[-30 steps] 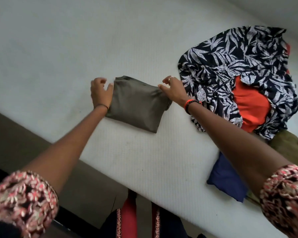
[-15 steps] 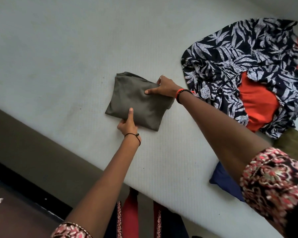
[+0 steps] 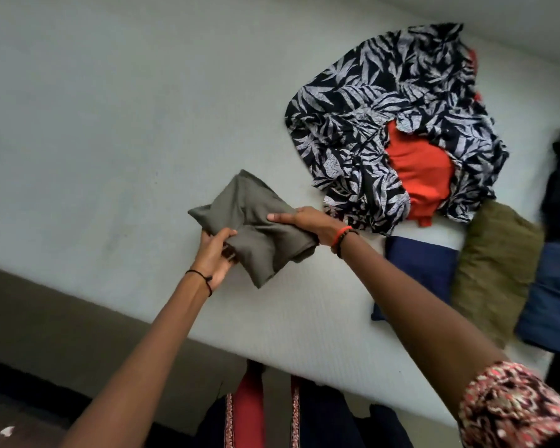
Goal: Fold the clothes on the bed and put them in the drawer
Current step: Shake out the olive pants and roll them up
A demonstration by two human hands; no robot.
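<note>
At the centre of the frame, a folded grey-olive garment (image 3: 259, 221) is gripped from two sides over the pale bed (image 3: 110, 124)

Its long axis is laid from upper left to lower right, and the two long edges are taken by opposite hands: the lower-left edge is pinched by the left hand (image 3: 215, 253), thumb on top and fingers curled beneath, while the upper-right edge is clasped by the right hand (image 3: 307, 223), fingers laid across the cloth. Neither hand is judged nearer; the bundle is bracketed between them. The fabric is seen as soft, matte and thin, creased and sagging at its free corner, so support under it is likely needed when it is carried. No drawer is shown. Further right, a crumpled leaf-print garment (image 3: 369, 124) is left unfolded over an orange one (image 3: 421, 173)
</note>
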